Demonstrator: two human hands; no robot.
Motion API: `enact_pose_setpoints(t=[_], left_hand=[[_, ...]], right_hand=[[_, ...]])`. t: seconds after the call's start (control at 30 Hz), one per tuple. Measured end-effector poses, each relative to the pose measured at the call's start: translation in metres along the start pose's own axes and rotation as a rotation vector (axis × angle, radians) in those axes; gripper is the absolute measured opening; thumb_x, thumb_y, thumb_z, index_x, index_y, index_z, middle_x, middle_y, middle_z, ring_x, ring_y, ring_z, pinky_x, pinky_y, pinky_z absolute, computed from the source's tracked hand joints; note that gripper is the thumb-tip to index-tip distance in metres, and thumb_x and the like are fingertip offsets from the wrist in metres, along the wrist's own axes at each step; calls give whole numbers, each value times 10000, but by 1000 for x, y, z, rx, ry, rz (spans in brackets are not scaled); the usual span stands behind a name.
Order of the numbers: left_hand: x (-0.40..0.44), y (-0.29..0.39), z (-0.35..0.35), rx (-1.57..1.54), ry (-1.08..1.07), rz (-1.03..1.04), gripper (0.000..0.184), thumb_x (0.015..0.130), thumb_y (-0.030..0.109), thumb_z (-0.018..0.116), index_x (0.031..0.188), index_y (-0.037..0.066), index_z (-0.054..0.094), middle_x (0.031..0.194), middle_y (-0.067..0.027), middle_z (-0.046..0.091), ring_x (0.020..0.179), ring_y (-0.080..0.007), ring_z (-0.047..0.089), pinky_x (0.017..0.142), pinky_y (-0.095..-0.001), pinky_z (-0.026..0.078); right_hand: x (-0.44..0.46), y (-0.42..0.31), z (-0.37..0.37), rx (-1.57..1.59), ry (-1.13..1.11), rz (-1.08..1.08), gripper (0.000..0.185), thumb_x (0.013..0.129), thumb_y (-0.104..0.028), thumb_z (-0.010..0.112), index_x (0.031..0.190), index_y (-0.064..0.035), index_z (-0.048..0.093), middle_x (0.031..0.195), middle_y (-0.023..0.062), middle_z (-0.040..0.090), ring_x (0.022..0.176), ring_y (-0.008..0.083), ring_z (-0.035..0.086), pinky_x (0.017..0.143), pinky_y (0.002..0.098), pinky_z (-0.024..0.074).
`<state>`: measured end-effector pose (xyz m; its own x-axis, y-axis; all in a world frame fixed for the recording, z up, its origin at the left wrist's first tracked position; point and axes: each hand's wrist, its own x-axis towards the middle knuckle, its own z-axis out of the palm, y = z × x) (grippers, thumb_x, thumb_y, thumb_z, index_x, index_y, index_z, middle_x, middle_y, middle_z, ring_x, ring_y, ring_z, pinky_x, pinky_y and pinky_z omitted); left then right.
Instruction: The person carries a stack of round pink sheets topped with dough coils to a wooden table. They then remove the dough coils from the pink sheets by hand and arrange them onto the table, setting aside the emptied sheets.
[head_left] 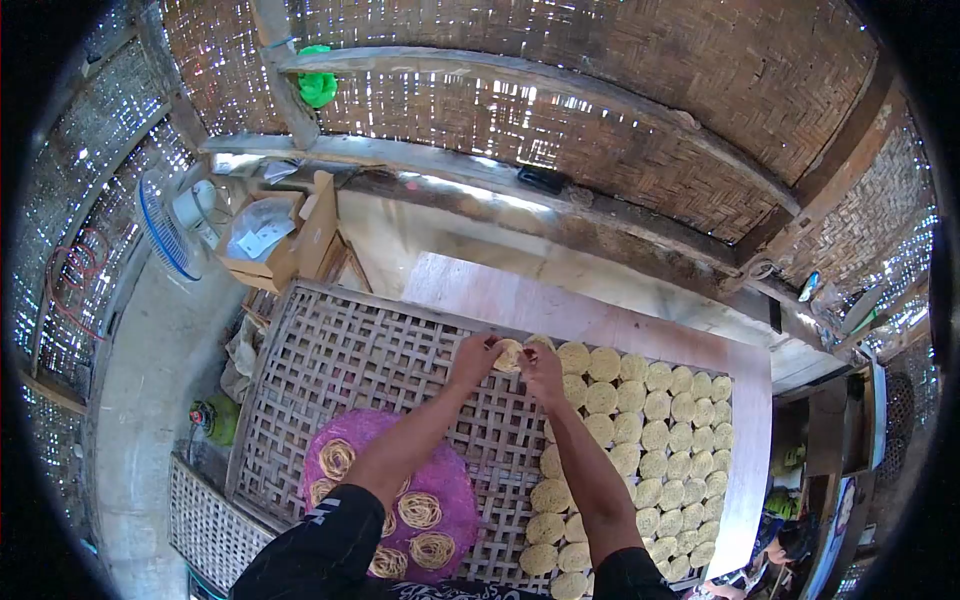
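Near the top edge of a woven lattice tray (350, 340), my left hand (474, 362) and my right hand (542, 372) hold one round noodle disc (509, 355) between their fingertips. The disc is pale yellow, and my fingers are closed on its left and right edges. Rows of similar round discs (655, 436) cover the right part of the tray. Below my left forearm lies a round purple mat (462, 500) with several loose noodle nests (419, 510) on it. My left forearm hides part of the mat.
A cardboard box (262, 268) with plastic bags stands at the upper left, beside a blue fan (165, 225). A pale board (600, 306) lies beyond the tray. Woven walls surround the area. Part of a person (790, 540) shows at the lower right.
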<state>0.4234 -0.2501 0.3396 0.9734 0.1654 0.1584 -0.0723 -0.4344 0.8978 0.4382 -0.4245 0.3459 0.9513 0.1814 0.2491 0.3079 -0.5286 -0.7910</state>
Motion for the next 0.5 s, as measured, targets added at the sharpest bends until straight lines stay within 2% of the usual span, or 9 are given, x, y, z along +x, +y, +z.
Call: enact_pose_setpoints(t=[0.1,0.13,0.27,0.33,0.37,0.4,0.47,0.5], left_hand=[[19,5,17,66,2,-7,255,840,255,705,981,42,702,903,-173,691,869,-360,658,771,-430,521],[23,7,16,216,1,82,241,852,257,683,1005,71,698,960,-158,680,897,-368,650,782,-442,522],[26,16,4,435,16,50,281,861,267,671,1099,117,675,1071,-127,647,903,-341,656,785,-444,529],[18,37,-13,537,63,13,300,862,267,669,1131,134,661,1096,-110,630,898,-333,656,783,-444,532],[9,42,-27,453,30,51,298,863,266,668,1129,132,661,1085,-109,632,897,-332,654,781,-444,532],[-4,42,-47,373,2,77,296,864,266,668,1127,131,661,1074,-107,633,896,-331,653,778,-443,532],[-45,42,-91,237,-28,96,268,852,232,679,1085,102,656,1038,-117,635,902,-327,646,764,-428,533],[-70,35,-114,289,-57,122,264,845,203,687,1089,105,656,1026,-108,639,882,-309,647,759,-422,531]], right_hand=[[17,14,-4,-221,36,-84,277,814,-200,698,1033,-35,658,904,172,661,826,334,656,723,410,523],[20,11,-6,-278,28,-77,288,812,-210,704,1043,-44,658,919,166,656,835,339,652,724,418,522],[21,-2,-13,-385,40,-77,333,806,-256,726,1076,-78,645,957,135,630,860,348,635,728,441,514],[12,-17,-18,-388,146,-123,345,812,-277,728,1084,-86,639,953,129,625,857,347,631,729,444,512],[4,-25,-19,-387,188,-146,351,815,-288,729,1088,-89,635,951,125,622,855,347,629,730,445,511],[-8,-30,-17,-357,88,-77,380,818,-298,733,1119,-96,620,945,125,624,857,341,629,727,452,510],[-51,-60,-13,-407,-132,-128,354,851,-328,698,1119,-106,632,984,119,623,890,317,628,756,440,521],[-70,-72,-8,-429,-238,-166,344,868,-343,680,1119,-111,638,1003,116,623,906,305,627,771,433,526]])
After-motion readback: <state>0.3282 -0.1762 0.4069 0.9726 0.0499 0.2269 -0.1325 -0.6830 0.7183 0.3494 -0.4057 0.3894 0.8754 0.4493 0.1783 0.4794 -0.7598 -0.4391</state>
